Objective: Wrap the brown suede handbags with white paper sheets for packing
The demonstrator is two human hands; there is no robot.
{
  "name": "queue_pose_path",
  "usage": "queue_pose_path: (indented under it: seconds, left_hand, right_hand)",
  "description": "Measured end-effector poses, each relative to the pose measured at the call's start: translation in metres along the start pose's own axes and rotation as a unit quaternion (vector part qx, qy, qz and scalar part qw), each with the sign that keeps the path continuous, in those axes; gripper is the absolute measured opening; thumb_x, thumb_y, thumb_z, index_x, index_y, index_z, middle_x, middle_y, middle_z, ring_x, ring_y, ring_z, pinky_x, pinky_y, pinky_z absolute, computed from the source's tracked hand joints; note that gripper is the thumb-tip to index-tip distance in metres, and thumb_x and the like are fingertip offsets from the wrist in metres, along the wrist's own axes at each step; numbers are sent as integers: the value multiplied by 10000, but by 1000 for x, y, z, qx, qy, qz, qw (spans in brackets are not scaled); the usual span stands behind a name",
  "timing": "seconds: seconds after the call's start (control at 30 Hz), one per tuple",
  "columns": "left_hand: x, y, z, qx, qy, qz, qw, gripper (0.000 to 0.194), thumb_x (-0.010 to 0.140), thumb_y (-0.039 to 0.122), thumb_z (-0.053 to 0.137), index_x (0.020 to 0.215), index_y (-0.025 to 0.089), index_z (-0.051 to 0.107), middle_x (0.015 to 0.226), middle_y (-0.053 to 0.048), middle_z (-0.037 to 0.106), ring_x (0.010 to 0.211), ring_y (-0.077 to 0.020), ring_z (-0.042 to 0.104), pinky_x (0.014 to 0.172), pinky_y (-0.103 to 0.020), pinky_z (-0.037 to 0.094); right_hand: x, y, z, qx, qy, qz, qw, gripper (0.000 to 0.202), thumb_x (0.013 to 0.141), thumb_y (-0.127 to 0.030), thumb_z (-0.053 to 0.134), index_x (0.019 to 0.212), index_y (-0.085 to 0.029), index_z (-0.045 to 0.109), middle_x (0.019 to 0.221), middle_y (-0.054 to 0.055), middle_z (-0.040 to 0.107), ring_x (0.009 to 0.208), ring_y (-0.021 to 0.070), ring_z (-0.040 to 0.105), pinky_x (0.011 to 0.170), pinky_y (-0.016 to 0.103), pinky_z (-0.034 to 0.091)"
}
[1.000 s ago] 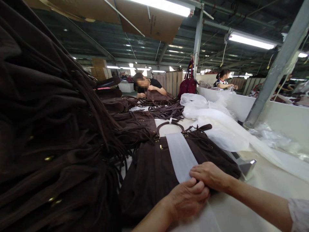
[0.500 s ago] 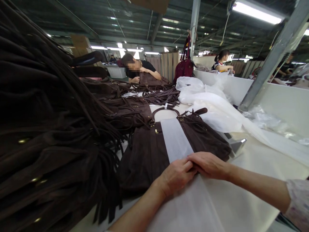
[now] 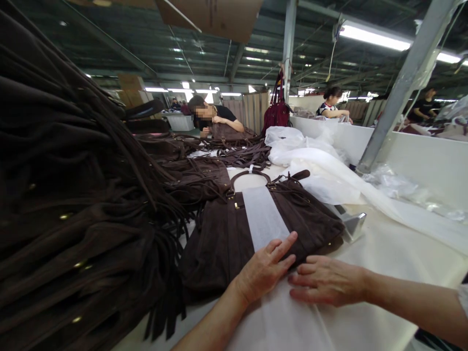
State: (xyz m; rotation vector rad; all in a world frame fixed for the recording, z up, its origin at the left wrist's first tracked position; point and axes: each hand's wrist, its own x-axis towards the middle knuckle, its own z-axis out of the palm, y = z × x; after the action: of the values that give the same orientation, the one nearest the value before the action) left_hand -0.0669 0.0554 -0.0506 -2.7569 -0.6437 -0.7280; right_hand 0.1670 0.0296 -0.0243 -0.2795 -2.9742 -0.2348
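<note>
Left hand (image 3: 265, 270) lies flat, fingers spread, on the white strip (image 3: 263, 217) at the near edge of the brown bag (image 3: 234, 234). Right hand (image 3: 325, 282) is flat, fingers loosely together, on white sheet just beside it. Neither grips anything. Bag lies flat on the desk (image 3: 402, 253), strip down its middle. Left: bag pile (image 3: 73, 195). Behind: white wrapping (image 3: 321, 165), a seated person (image 3: 215, 119).

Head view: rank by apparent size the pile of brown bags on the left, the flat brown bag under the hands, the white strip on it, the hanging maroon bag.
1. Pile of brown bags, though it is nearest the camera, which inflates it.
2. Flat brown bag.
3. White strip.
4. Hanging maroon bag, far back, so its true size is unsure.
</note>
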Motion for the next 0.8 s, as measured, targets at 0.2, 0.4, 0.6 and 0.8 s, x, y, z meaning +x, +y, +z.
queue_pose_path:
  seconds: [0.2, 0.4, 0.6, 0.8]
  left_hand:
    - [-5, 2, 6, -2, 13, -11, 1000, 223, 927, 178, 513, 1124, 160, 614, 1547, -95, 264, 1308, -241, 398, 1040, -379, 472]
    - [-8, 3, 6, -15, 26, -22, 999, 229, 928, 167, 516, 1139, 161, 603, 1556, -124, 223, 1399, -265, 289, 1082, -422, 433]
    - [-6, 3, -2, -10, -13, -7, 1000, 215, 918, 175, 536, 1117, 168, 617, 1552, -125, 237, 1348, -263, 380, 1022, -396, 484]
    - [-7, 5, -5, -25, -4, -7, 1000, 200, 926, 169, 517, 1096, 162, 623, 1552, -121, 242, 1307, -238, 424, 1015, -374, 490]
  right_hand:
    - [12, -2, 31, -3, 24, 22, 999, 196, 986, -234, 427, 958, -184, 614, 939, 35, 648, 899, 174, 560, 707, 299, 427]
    - [12, -17, 65, 93, 130, 78, 984, 289, 983, -165, 362, 818, -153, 598, 1040, 84, 671, 1002, 178, 605, 884, 324, 507]
    - [-2, -45, 45, 162, 154, 72, 972, 321, 993, -161, 298, 944, -129, 614, 1126, 117, 672, 1155, 176, 584, 1017, 274, 467]
    - [-7, -51, 30, 182, 135, 75, 971, 263, 985, -170, 346, 1020, -123, 602, 1111, 141, 681, 1188, 174, 569, 1047, 266, 432]
